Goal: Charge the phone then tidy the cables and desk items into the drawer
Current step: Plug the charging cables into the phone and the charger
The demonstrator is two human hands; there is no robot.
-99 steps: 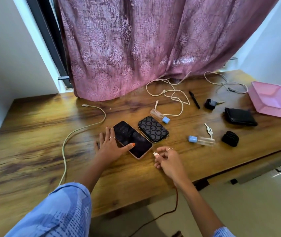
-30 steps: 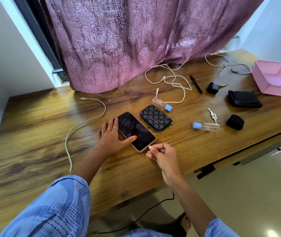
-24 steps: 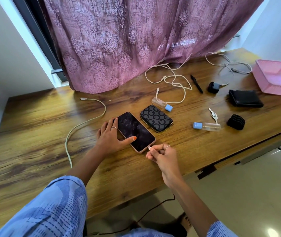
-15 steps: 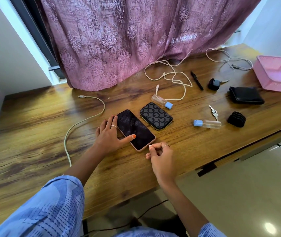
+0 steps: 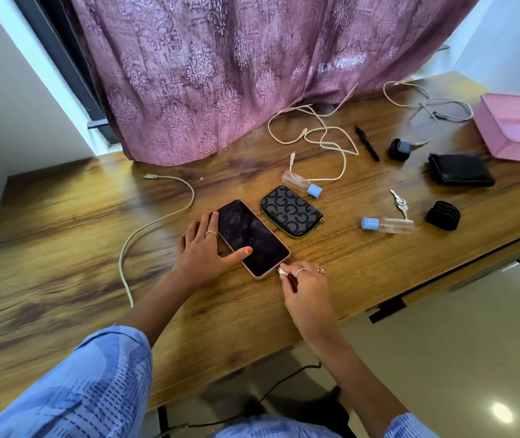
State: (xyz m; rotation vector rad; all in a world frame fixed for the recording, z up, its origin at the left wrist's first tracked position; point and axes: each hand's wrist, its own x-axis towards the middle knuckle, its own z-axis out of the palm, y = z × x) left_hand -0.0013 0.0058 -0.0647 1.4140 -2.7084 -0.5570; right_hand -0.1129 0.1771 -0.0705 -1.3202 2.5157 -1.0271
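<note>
We count one phone (image 5: 252, 237), dark-screened in a pink case, flat on the tabletop (image 5: 62, 248); our left hand (image 5: 203, 252) presses it, fingers straight, while our right hand (image 5: 307, 287) pinches the charger plug (image 5: 281, 270) at its bottom edge. Two blue-capped bottles (image 5: 386, 225), three loose cables (image 5: 157, 222) lie around.

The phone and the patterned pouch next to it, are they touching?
Apart. The head view shows a thin strip of wooden desk between the phone and the patterned pouch.

2 bottles (image 5: 301, 184) – 3 cables (image 5: 315, 139)
</note>
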